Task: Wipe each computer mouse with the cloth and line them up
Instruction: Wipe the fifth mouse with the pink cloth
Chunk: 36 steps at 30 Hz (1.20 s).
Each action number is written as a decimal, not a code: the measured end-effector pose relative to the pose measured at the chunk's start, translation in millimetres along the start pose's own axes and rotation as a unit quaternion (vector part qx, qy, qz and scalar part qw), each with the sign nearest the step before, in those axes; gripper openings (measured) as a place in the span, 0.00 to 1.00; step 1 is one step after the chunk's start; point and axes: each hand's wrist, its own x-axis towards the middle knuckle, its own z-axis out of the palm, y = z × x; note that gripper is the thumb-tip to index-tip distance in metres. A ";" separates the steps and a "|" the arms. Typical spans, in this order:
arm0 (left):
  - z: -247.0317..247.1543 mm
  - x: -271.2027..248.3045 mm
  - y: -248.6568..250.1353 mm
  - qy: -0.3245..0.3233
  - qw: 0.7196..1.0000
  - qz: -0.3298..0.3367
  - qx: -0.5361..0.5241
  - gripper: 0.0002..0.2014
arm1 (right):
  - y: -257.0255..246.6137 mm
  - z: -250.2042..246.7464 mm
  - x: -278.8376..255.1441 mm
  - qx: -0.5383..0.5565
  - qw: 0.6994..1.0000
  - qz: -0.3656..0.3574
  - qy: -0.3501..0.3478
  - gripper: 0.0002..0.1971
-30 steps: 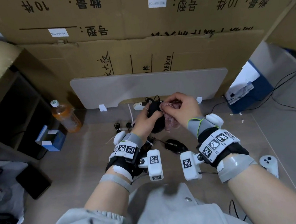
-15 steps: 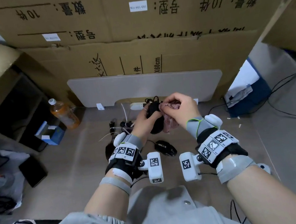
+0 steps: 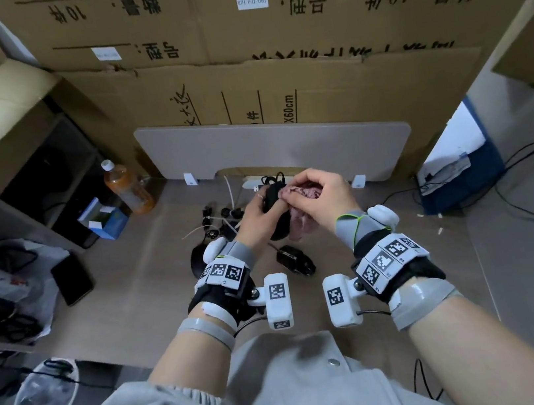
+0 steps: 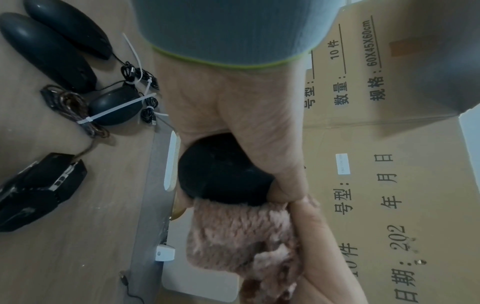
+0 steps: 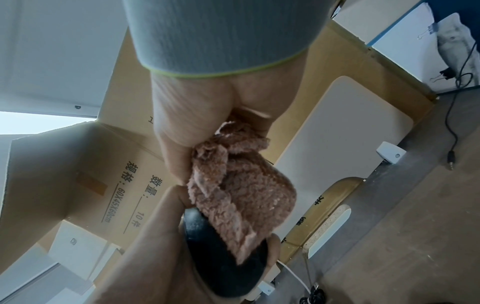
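My left hand [image 3: 258, 213] grips a rounded black mouse [image 3: 279, 224] [image 4: 223, 170] [image 5: 223, 273] held up above the desk. My right hand [image 3: 318, 194] pinches a fluffy pink cloth [image 3: 301, 218] [image 4: 239, 234] [image 5: 241, 195] and presses it against the mouse's side. On the desk below lie an angular black mouse [image 3: 295, 260] [image 4: 36, 191], two slim black mice side by side [image 4: 46, 51] [image 4: 67, 26] and a round black mouse tied with a white cable tie [image 4: 114, 105]. Bundled cables [image 3: 217, 223] lie beside them.
A grey panel [image 3: 271, 146] stands at the desk's back edge before stacked cardboard boxes [image 3: 267, 28]. An orange drink bottle [image 3: 126, 188], a small blue box [image 3: 105, 221] and a phone [image 3: 72, 278] lie left. A blue-and-white box [image 3: 457, 166] and cables sit right.
The head view has shifted slightly. Both hands stay together at the same spot, the cloth still against the held mouse, with only small finger movement.
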 end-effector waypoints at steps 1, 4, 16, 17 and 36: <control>-1.7 -0.2 2.3 -0.002 1.000 0.003 0.000 0.15 | -1.9 -0.2 0.9 -0.012 1.000 -0.007 0.003 0.07; -9.3 1.8 8.9 -0.011 1.000 0.003 -0.003 0.15 | -5.7 2.8 10.8 -0.057 0.997 -0.002 0.043 0.06; -73.0 22.9 15.5 -0.024 0.999 -0.007 -0.045 0.20 | -37.6 50.1 25.1 -0.044 0.996 0.011 0.078 0.06; -78.4 23.8 15.3 -0.030 0.999 -0.001 -0.036 0.21 | -40.9 56.1 26.0 -0.033 0.997 0.002 0.076 0.07; -150.8 18.8 16.5 -0.056 0.996 -0.004 -0.066 0.16 | -69.0 126.1 25.7 -0.063 0.994 -0.014 0.087 0.04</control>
